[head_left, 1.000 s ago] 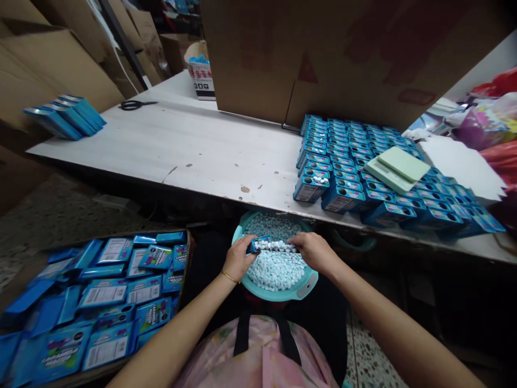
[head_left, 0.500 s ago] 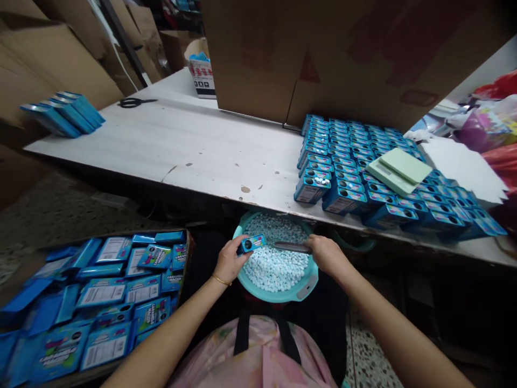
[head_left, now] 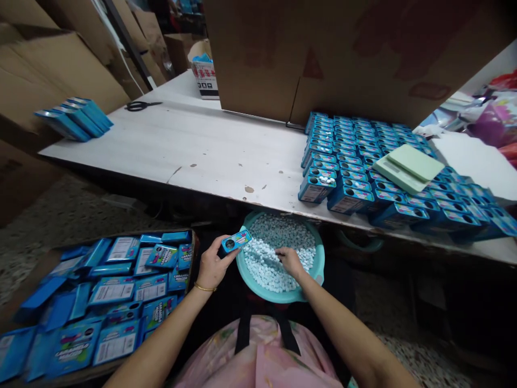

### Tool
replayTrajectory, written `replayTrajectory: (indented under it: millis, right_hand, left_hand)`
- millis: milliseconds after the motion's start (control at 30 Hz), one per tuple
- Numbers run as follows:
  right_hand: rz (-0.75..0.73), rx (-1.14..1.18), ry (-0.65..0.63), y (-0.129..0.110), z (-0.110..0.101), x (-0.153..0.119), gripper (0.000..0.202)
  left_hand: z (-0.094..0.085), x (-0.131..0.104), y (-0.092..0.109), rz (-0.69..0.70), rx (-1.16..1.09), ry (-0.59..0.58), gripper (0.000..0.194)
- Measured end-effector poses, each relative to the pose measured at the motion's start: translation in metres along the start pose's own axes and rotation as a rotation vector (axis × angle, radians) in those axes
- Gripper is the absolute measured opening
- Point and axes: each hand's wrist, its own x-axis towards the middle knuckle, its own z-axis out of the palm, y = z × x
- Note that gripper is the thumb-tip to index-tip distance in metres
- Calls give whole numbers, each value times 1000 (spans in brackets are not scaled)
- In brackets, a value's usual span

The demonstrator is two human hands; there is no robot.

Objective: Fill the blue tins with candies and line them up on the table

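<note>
Fingers of the left hand [head_left: 212,264] clasp a blue box [head_left: 236,242] at the basin [head_left: 320,258] rim; the right hand [head_left: 291,262] is among candies [head_left: 264,272], hold indeterminable. Upright boxes [head_left: 317,188] on the desk [head_left: 210,151] appear filled; carton boxes [head_left: 113,291] seemingly remain.

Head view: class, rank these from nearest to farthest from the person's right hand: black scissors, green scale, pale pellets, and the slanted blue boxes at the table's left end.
1. Pale pellets: in the basin, touching the right hand.
2. Green scale: on the right.
3. Black scissors: far left, on the table.
4. Slanted blue boxes: beyond the scissors, leftmost.
</note>
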Motion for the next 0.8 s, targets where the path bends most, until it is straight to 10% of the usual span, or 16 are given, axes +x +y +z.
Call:
replayTrajectory:
  millis: [367,800]
  right_hand:
    - [-235,-82,-60,-52,-131,-53,28]
    - [-262,-801,-83,-132,-153,-78,23]
  left_hand:
    - [46,0,5,123,85,-141,38]
    - [65,-5,5,254,100,-187,40]
